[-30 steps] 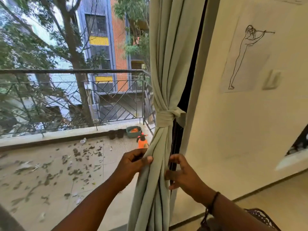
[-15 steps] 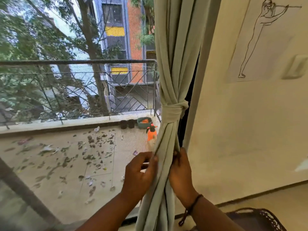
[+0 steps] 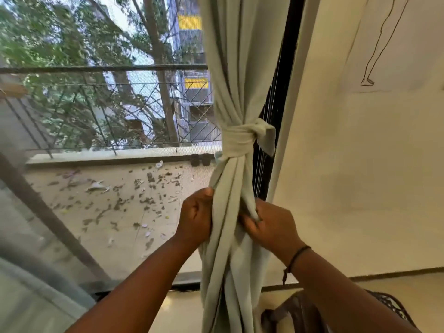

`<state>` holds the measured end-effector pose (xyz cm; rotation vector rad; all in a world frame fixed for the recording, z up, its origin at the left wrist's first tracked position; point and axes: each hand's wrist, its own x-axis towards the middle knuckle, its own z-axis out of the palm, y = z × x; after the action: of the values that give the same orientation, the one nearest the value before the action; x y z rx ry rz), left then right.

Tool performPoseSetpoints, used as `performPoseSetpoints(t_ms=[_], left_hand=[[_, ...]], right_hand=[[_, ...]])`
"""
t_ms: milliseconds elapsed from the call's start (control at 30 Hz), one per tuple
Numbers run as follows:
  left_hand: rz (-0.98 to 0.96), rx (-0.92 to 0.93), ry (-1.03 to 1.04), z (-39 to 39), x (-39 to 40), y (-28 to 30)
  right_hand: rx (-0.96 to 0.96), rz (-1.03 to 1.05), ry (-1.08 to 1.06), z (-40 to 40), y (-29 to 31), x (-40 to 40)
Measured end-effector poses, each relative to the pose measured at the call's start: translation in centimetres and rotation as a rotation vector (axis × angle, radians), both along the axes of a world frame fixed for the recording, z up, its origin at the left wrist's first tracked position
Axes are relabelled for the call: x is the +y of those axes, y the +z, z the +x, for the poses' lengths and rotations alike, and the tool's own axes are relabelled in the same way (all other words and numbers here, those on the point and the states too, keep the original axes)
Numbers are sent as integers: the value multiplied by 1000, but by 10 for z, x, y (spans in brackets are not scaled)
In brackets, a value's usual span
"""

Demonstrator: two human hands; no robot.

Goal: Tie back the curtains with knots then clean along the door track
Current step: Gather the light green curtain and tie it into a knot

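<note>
At lower centre, a left hand and right hand each gripped folds of the pale green curtain, fingers closed on cloth, below its knot at mid-frame; even tugging should best tidy the gathers.

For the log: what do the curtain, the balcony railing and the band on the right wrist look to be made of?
Curtain: soft matte woven cloth, pale green; it drapes in folds and holds a knot.
Balcony railing: probably painted metal; thin dark bars in a lattice.
Wrist band: likely black cord or thread, thin with a loose hanging end; too small to tell for sure.
</note>
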<state>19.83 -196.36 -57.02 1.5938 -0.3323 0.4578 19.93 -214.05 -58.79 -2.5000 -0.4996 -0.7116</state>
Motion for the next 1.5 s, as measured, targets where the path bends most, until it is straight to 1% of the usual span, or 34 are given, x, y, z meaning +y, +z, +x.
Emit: performPoseSetpoints(t_ms=[33,67,133,167,200,233,267,300,333,367,400,500,533,600,633,667,700,767,800,833,900,1000,1167,1300,1367,1433,1500], left_hand=[[73,-27,-22,-3,-1,-1],[126,-46,-29,-4,0,-3],[142,-61,-18,-4,3,-8],[120,-45,-6,-5,5,-8],[83,-17,1,-4,5,-9],[47,17,-2,-3,4,-7],[19,56,1,-2,3,-8],[3,86,0,-2,2,-7],[4,100,-5,-3,2,-7],[16,102,-20,-6,1,-7],[68,91,-25,-10,2,-9],[336,115,-6,-22,2,-8],[392,132,25,-22,5,-6],[476,107,84,-17,19,2],[540,74,102,-13,29,6],[612,33,107,-9,39,10],[671,-9,101,-5,50,14],[763,-67,96,3,67,21],[814,-87,93,6,74,24],[849,-106,94,8,80,25],[864,-119,151,11,92,27],[810,-133,249,12,101,29],[815,-89,243,18,103,15],[846,-46,239,27,107,19],[802,10,221,29,99,22],[781,102,168,29,87,16],[768,138,107,31,80,10]], right_hand=[[6,4,-49,5,-6,-4],[38,77,-136,8,-10,-8],[151,402,-301,6,-16,-11],[194,553,-285,1,-19,-11],[190,644,-179,-8,-22,-8],[186,670,-33,-18,-23,-3],[207,640,109,-26,-26,4],[235,573,196,-31,-31,11],[251,515,219,-32,-34,17],[234,488,190,-29,-37,21],[222,500,146,-24,-39,23],[236,626,94,-11,-33,17],[253,673,97,-10,-32,14],[203,766,64,-9,-29,7],[145,797,42,-10,-26,3],[83,789,37,-10,-21,-2],[24,710,32,-9,-17,-8],[-67,413,7,-7,-8,-17],[-101,289,-18,-5,-6,-21],[-129,212,-49,-3,-4,-24],[-184,134,-112,0,-7,-31],[-242,97,-145,-3,-15,-36],[-97,97,-183,-10,-31,-34],[5,80,-228,-12,-29,-41],[73,81,-244,-10,-24,-34],[164,26,-205,-9,-20,-22],[311,-1,-75,-10,-11,-10]])
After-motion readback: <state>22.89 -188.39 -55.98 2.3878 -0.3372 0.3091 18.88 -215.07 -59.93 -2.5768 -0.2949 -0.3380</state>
